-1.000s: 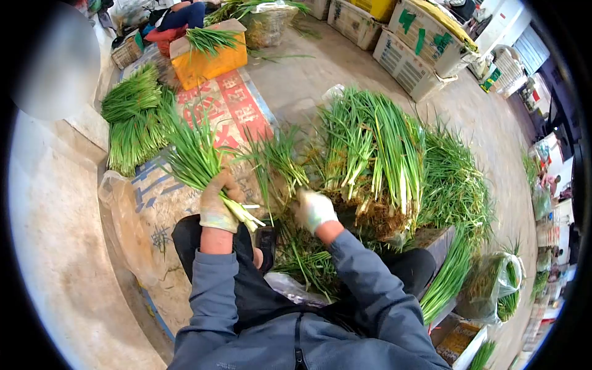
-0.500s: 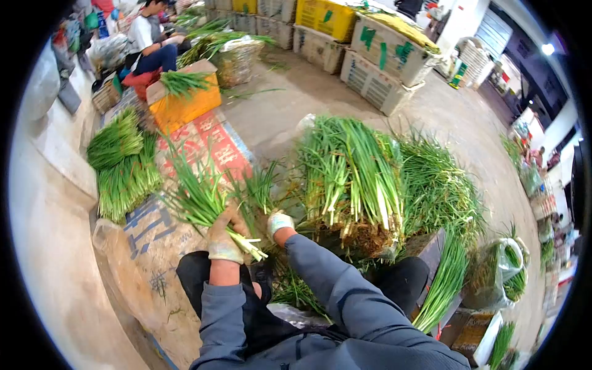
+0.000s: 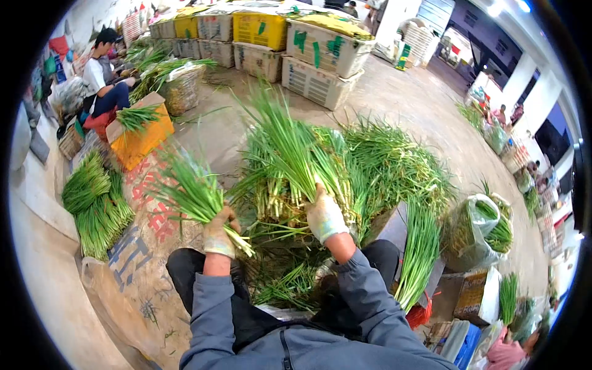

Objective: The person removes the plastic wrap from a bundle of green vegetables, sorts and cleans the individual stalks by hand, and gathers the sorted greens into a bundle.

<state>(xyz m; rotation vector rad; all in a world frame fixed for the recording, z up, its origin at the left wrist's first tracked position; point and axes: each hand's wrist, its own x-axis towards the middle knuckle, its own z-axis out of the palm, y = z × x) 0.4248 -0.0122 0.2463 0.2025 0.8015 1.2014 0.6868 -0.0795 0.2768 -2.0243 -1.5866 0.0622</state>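
My left hand (image 3: 219, 233), in a soiled glove, is wrapped round a bunch of green stalks (image 3: 191, 194), white ends pointing down to the right. In my gloved right hand (image 3: 323, 213) are the lower stems of a second bunch (image 3: 280, 132), its leaves fanning up and to the left. That bunch is over a heap of stalks with brown roots (image 3: 274, 200) in front of me. A larger leafy pile (image 3: 401, 166) lies to the right of the heap. Loose greens (image 3: 290, 287) lie low between my knees.
Neat bundles (image 3: 95, 203) lie at the left by the wall. An orange box (image 3: 143, 139) stands near a seated person (image 3: 105, 80). Crates (image 3: 320, 68) are stacked at the back. Long stalks (image 3: 418, 259) and a plastic-wrapped bundle (image 3: 475, 231) are on the right.
My right hand has moved right and up from beside the left bunch and now holds a bunch over the heap. My left hand still holds its bunch. The view has tilted up and turned right.
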